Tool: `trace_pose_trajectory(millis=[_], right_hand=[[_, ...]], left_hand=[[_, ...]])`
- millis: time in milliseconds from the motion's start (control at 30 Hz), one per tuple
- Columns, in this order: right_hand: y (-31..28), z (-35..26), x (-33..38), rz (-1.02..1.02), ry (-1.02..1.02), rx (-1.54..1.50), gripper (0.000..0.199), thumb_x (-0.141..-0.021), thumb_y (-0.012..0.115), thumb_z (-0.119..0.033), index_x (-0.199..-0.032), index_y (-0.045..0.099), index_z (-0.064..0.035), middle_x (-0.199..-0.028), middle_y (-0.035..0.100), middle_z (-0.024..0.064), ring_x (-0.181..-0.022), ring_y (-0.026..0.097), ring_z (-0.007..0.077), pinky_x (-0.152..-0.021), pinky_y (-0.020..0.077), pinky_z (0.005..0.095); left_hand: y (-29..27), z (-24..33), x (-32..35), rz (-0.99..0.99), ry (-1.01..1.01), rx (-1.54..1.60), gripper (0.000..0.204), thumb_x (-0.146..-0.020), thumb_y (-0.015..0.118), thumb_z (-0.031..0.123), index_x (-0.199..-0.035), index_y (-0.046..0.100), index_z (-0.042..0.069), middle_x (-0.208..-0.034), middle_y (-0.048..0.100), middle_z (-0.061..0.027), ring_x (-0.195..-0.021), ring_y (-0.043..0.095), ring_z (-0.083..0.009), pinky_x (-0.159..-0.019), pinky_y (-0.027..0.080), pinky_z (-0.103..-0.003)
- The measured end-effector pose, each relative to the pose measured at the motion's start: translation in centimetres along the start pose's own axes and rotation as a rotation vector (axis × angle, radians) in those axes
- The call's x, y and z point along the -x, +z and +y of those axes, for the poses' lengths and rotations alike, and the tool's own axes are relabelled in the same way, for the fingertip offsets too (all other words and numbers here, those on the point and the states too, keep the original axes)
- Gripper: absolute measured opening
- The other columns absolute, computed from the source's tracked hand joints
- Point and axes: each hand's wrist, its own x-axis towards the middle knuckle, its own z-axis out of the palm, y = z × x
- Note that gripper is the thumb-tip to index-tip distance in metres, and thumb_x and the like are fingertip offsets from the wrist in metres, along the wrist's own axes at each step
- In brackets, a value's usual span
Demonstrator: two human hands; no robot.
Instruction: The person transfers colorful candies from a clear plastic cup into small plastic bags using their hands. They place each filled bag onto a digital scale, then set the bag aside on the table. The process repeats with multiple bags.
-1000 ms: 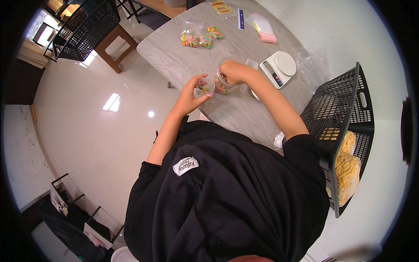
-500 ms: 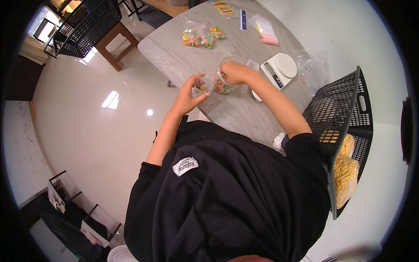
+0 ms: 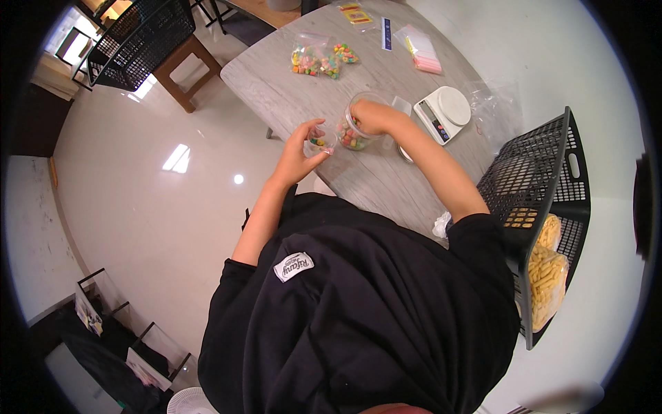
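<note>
Presently, left hand (image 3: 298,157) holds a clear cup (image 3: 331,135), thumb and fingers curved wide around its side, at the near left edge of the desk (image 3: 262,69). A few coloured pieces (image 3: 316,141) lie in it. I cannot tell whether it rests on the desk or is lifted.

Right hand (image 3: 372,116) is down inside a clear jar (image 3: 347,116), just right of the cup; more coloured pieces in the jar. Fingertips hidden; cannot tell whether they grip anything.

Right of the jar: a white scale (image 3: 443,115). Far left: filled bags (image 3: 314,58) of similar pieces. Far right: a pink-edged packet (image 3: 422,52), with a blue strip (image 3: 386,34) left of it. Near right: a black crate (image 3: 562,155) containing yellow snacks (image 3: 548,276).
</note>
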Motion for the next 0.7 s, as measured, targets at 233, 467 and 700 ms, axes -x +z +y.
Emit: trace_pose_trajectory(millis=[233,467,700], right_hand=[[-0.9,-1.7,-0.6,-0.161,0.094,0.086,0.029,-0.065,0.074,-0.018,-0.089,0.067,-0.0054,-0.079,0.067,0.0135,-0.071,0.064,0.0247,-0.064,0.0482,0.0328],[0.2,-0.8,-0.4,-0.081,0.069,0.067,0.033,-0.059,0.079,-0.029,-0.08,0.067,-0.0064,-0.077,0.065,0.0146,-0.07,0.063,0.0273,-0.063,0.0474,0.0357],[0.7,-0.1,-1.1,0.006,-0.041,0.137,0.031,-0.056,0.079,-0.028,-0.068,0.063,-0.0041,-0.072,0.063,0.0167,-0.067,0.062,0.0333,-0.057,0.0469,0.0397]], left_hand=[[-0.2,1.2,0.7,0.036,-0.038,0.001,0.057,-0.073,0.073,0.016,-0.123,0.047,0.006,-0.101,0.058,-0.0105,-0.1,0.057,-0.0208,-0.089,0.042,-0.036],[-0.1,3.1,2.2,0.078,-0.102,-0.044,0.056,-0.074,0.073,0.016,-0.123,0.047,0.006,-0.101,0.058,-0.0098,-0.098,0.057,-0.0196,-0.089,0.042,-0.036],[2.4,3.2,4.4,0.218,-0.104,0.044,0.056,-0.07,0.074,0.015,-0.12,0.05,0.005,-0.094,0.058,-0.0089,-0.085,0.054,-0.0179,-0.081,0.043,-0.031]])
